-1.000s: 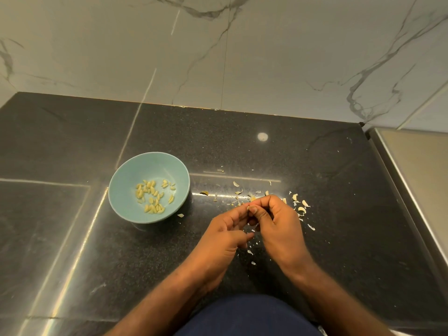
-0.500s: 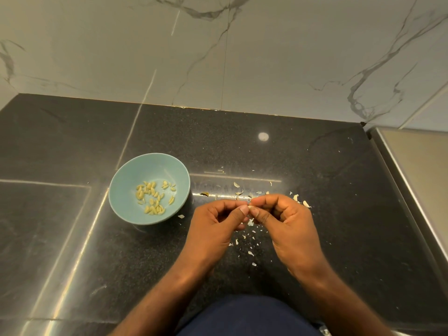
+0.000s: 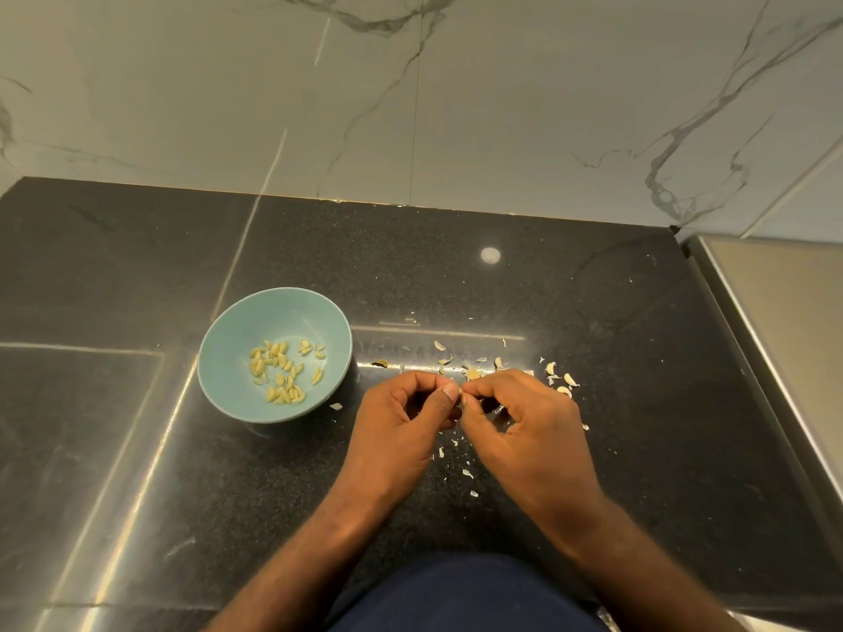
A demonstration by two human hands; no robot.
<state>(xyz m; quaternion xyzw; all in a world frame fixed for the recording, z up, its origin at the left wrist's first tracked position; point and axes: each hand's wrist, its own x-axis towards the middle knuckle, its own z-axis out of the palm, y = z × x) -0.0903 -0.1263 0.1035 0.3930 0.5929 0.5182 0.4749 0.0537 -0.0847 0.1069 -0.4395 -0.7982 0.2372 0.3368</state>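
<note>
My left hand [image 3: 401, 426] and my right hand [image 3: 524, 426] meet fingertip to fingertip over the black counter [image 3: 593, 358]. Together they pinch a small pale seed [image 3: 460, 393] between thumbs and forefingers; most of it is hidden by the fingers. To the left stands a light blue bowl [image 3: 237, 353] with several yellowish shelled seeds [image 3: 283, 371] lying in it. Pale husk pieces [image 3: 554, 371] lie scattered on the counter beyond and below my hands.
A marble-patterned wall [image 3: 456, 107] rises behind the counter. A beige surface with a metal edge [image 3: 775, 358] borders the counter on the right. My dark blue clothing [image 3: 465, 595] shows at the bottom.
My hands have turned so their backs face up more, and they sit slightly higher in view. The fingertips stay pinched together on the seed.
</note>
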